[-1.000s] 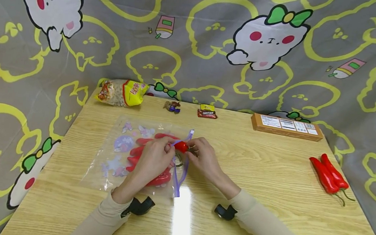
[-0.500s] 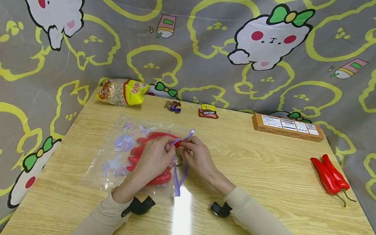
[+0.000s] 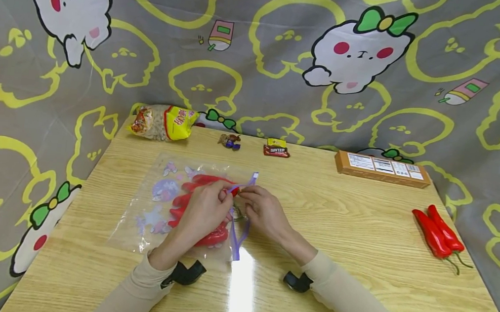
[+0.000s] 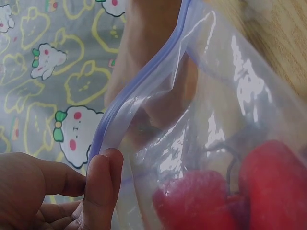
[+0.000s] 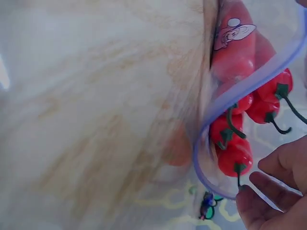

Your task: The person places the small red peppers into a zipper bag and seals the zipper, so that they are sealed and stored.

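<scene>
A clear zip bag with a purple zip edge lies on the table, several red peppers inside. My left hand pinches the upper side of its mouth between thumb and finger, raising the purple edge. At the opening is my right hand, its fingers parted beside the green stem of the nearest pepper. That pepper's body is within the mouth, next to others whose stems face out. In the left wrist view, the right hand shows blurred through the plastic.
Two more red peppers lie at the table's right. Along the back are a yellow snack bag, wrapped candies, a red candy bar and a long orange-brown box. A patterned cloth hangs behind.
The pepper at my right fingers has moved left into the bag's mouth. My right hand followed it in, then drew back slightly to the right. The left hand keeps its hold.
</scene>
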Demonstrator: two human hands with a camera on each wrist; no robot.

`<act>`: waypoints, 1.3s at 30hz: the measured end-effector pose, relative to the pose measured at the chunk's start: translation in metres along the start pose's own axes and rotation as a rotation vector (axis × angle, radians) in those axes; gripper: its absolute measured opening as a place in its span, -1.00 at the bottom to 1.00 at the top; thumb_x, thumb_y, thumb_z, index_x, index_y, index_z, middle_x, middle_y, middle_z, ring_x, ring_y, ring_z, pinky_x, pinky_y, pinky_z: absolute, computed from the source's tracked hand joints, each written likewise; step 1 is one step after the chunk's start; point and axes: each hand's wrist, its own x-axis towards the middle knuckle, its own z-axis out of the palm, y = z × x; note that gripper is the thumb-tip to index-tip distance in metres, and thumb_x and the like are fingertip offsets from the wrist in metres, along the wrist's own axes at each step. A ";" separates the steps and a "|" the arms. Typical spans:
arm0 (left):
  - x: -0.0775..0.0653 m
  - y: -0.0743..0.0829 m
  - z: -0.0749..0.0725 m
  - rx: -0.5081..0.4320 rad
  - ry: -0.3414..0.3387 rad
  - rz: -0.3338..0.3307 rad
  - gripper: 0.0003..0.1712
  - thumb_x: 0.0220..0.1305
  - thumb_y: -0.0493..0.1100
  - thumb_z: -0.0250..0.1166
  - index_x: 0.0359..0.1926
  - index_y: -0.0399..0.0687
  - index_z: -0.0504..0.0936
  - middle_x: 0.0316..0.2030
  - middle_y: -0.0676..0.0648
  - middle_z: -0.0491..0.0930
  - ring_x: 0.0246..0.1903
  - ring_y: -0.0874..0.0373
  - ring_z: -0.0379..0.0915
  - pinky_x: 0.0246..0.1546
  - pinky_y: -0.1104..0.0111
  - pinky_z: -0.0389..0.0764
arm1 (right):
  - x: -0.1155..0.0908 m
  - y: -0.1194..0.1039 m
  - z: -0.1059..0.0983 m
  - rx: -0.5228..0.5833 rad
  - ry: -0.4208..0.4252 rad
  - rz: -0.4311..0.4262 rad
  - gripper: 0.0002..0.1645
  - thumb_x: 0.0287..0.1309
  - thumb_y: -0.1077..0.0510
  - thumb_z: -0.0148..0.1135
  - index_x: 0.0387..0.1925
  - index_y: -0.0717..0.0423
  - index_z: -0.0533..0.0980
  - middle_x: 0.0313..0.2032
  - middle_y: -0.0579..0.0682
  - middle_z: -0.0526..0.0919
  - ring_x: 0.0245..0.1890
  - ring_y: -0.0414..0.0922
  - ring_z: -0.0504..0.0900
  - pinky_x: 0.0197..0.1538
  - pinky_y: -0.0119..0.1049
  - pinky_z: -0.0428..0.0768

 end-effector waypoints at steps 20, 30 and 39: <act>-0.002 -0.001 -0.002 -0.030 0.004 -0.014 -0.70 0.20 -0.27 0.12 -0.03 -0.21 0.53 -0.65 0.06 0.47 -0.75 0.22 0.51 -0.69 0.43 0.48 | -0.125 0.167 -0.187 -0.519 0.167 0.610 -0.56 -0.03 0.25 0.05 -0.04 0.34 0.44 -0.13 0.43 0.42 -0.18 0.38 0.39 -0.26 0.23 0.33; -0.002 -0.002 -0.003 -0.016 0.000 -0.009 -0.72 0.21 -0.26 0.10 -0.05 -0.19 0.54 -0.69 0.07 0.46 -0.78 0.35 0.46 -0.78 0.41 0.39 | -0.182 0.197 -0.220 -0.551 -0.114 1.109 -0.42 0.05 0.09 -0.07 0.02 0.45 0.20 -0.22 0.58 0.21 -0.25 0.50 0.24 -0.29 0.29 0.21; 0.000 0.000 -0.001 -0.038 -0.001 -0.021 -0.70 0.21 -0.26 0.12 -0.03 -0.21 0.53 -0.66 0.05 0.47 -0.76 0.24 0.50 -0.67 0.41 0.50 | -0.187 0.199 -0.222 -0.583 -0.090 1.023 -0.51 0.11 0.03 0.01 -0.05 0.34 0.32 -0.31 0.51 0.33 -0.37 0.49 0.40 -0.55 0.16 0.33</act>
